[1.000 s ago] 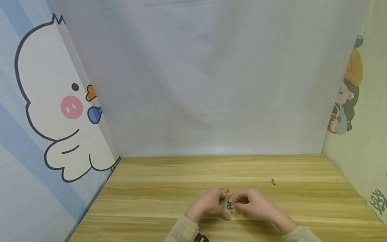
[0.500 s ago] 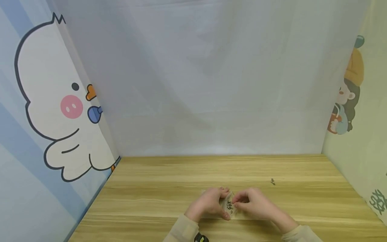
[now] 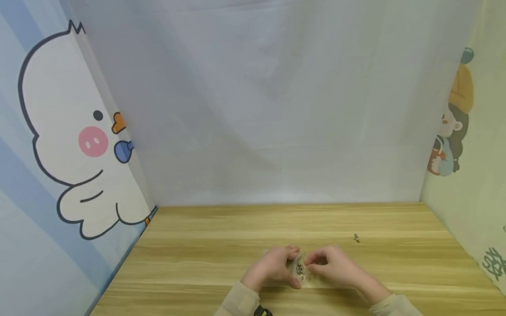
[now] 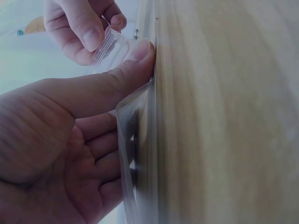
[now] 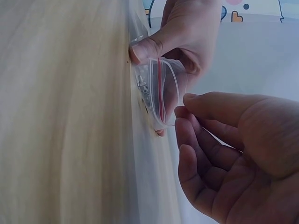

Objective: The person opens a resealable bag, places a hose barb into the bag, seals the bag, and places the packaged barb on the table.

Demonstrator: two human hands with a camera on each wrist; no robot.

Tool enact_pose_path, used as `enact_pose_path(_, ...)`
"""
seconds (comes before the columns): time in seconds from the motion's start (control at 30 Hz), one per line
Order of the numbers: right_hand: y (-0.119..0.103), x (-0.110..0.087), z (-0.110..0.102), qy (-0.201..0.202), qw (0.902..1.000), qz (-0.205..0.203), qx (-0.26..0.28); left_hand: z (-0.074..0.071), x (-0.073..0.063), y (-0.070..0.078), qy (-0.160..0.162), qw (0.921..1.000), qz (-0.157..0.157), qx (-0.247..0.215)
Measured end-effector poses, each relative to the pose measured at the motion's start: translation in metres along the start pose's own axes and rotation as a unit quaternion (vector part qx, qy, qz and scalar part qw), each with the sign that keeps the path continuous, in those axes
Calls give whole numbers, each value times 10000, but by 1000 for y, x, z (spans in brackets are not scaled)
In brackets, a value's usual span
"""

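A clear zip-lock bag (image 5: 174,79) with a red line along its seal lies low over the table, its mouth spread apart. Inside it is a cluster of small metal screws (image 3: 299,268). My left hand (image 3: 272,267) holds the bag from the left, thumb on the near edge and fingers at the far edge. From the right, my right hand (image 3: 336,268) pinches the bag's lip between thumb and index finger, its other fingers curled in the right wrist view. In the left wrist view, the ribbed lip (image 4: 106,49) shows right at the right hand's fingertips.
A few small metal pieces (image 3: 356,238) lie on the wooden table (image 3: 205,237), to the right and behind the hands. A pale cloth (image 3: 276,131) hangs behind the table, with cartoon-printed panels at both sides. A black object (image 3: 262,310) shows by the left sleeve.
The head view shifts very slightly. Both hands stay at the bag in nearly the same pose, with only a small shift of the right fingertips at its lip.
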State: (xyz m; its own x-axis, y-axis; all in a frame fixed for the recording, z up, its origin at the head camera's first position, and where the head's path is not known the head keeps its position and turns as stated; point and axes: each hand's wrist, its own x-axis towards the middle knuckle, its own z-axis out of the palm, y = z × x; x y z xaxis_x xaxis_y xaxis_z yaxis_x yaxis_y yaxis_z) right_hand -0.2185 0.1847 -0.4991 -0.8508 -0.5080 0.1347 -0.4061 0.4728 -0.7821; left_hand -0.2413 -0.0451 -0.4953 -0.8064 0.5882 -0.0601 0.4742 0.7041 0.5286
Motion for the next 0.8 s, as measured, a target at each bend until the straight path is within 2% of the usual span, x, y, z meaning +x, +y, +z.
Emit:
enact_pose_path(0.2,3,-1,-5,-9,9998,136,132,1,0,0,6,10000,-50,-59)
enact_pose_path(0.4,11,-2,-14,129,9994,333,35,1,0,0,40,10000,-3,-74)
enact_pose_path(0.8,27,-5,-31,403,9982,436,-122,1,-1,1,118,9999,4,-17)
